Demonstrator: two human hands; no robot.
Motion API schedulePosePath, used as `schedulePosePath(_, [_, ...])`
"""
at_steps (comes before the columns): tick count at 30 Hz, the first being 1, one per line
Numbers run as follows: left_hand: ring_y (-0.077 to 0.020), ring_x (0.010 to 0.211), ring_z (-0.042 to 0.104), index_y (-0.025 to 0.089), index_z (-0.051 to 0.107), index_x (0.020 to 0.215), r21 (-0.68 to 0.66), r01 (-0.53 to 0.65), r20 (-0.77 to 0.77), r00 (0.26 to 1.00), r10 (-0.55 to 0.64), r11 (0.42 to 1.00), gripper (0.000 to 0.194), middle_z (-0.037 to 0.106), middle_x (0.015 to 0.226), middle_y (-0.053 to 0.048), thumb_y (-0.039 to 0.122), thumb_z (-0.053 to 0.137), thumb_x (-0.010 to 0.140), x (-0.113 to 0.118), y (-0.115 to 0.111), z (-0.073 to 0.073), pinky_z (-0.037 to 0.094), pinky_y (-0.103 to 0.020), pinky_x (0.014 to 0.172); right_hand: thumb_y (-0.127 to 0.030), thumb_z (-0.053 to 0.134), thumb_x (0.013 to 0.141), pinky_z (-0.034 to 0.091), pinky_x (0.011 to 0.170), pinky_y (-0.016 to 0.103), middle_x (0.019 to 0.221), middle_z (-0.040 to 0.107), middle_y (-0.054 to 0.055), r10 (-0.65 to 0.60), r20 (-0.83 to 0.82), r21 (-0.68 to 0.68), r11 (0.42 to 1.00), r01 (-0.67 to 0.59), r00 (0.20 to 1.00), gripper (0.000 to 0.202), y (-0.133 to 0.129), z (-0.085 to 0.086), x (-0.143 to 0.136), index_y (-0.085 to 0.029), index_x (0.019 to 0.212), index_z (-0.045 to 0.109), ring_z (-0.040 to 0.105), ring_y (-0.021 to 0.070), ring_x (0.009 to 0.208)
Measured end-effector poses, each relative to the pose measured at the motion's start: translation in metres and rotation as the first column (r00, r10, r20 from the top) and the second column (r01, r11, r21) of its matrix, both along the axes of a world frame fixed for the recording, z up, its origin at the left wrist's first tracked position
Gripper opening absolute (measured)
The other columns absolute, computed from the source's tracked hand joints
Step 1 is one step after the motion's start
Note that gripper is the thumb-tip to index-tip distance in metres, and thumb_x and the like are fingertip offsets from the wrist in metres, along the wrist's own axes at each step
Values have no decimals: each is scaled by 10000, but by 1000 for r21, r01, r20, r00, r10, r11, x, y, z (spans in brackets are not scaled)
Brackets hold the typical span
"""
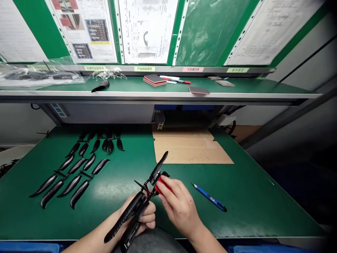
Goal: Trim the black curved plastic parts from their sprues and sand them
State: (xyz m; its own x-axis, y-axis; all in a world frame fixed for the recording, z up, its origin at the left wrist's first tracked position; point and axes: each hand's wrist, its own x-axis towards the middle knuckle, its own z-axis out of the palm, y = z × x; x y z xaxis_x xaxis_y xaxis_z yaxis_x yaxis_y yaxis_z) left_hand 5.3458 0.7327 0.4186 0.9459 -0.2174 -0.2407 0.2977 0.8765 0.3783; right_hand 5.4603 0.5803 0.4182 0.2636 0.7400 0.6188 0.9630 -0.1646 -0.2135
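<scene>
My left hand (144, 214) is closed around a black molded plastic part (131, 207), a runner carrying several long, ribbed, leaf-shaped pieces. The part slants across the front of the green table, its upper piece pointing away from me. In my right hand (181, 207) is a red sanding pad (163, 185), pinched between thumb and fingers and pressed against the part near its upper piece. The face of the pad against the plastic is hidden. A blue pen-shaped knife (209, 197) lies on the table to the right of my right hand.
More black leaf-shaped parts (75, 175) lie in rows on the left of the green table (118, 182). A cardboard sheet (189, 151) lies at the back. Overhead, a shelf (118, 94) bears stacked sanding pads (154, 80), a red marker (181, 81) and a plastic bag (39, 77).
</scene>
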Motion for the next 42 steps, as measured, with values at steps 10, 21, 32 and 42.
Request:
schedulePosePath(10, [-42, 402, 182, 192, 405, 604, -15, -93, -43, 995, 92, 996, 364, 269, 448, 98, 388, 589, 850, 2, -3, -14, 218, -264, 542, -171, 565, 859, 516, 827, 402, 1295, 559, 101, 156, -17, -32, 987, -156, 988, 412, 5, 3, 16, -232, 1266, 546, 538, 228, 1026])
schedulePosePath(21, [-50, 371, 212, 198, 521, 748, -24, -168, 28, 985, 168, 986, 257, 300, 434, 98, 413, 533, 889, 2, -11, -12, 213, -268, 533, -151, 558, 863, 524, 811, 398, 1280, 563, 102, 182, -68, 24, 983, -180, 981, 415, 11, 9, 37, -250, 1266, 542, 543, 222, 1003])
schedulePosePath(32, [-50, 354, 221, 166, 605, 672, 23, -145, 17, 989, 145, 989, 366, 292, 397, 84, 461, 534, 878, -1, -11, -4, 217, -272, 528, -200, 529, 885, 527, 884, 433, 1295, 569, 90, 270, -143, 6, 962, -272, 952, 393, 8, -2, 45, -289, 1268, 547, 557, 237, 1090])
schedulePosePath(42, [-71, 321, 183, 181, 637, 938, 139, -129, -2, 991, 131, 982, 309, 311, 348, 78, 423, 446, 915, 0, -9, -1, 162, -280, 495, -427, 396, 942, 547, 561, 288, 970, 623, 92, 389, -887, 412, 910, 47, 250, 372, 5, -5, -5, -220, 1238, 486, 620, 168, 702])
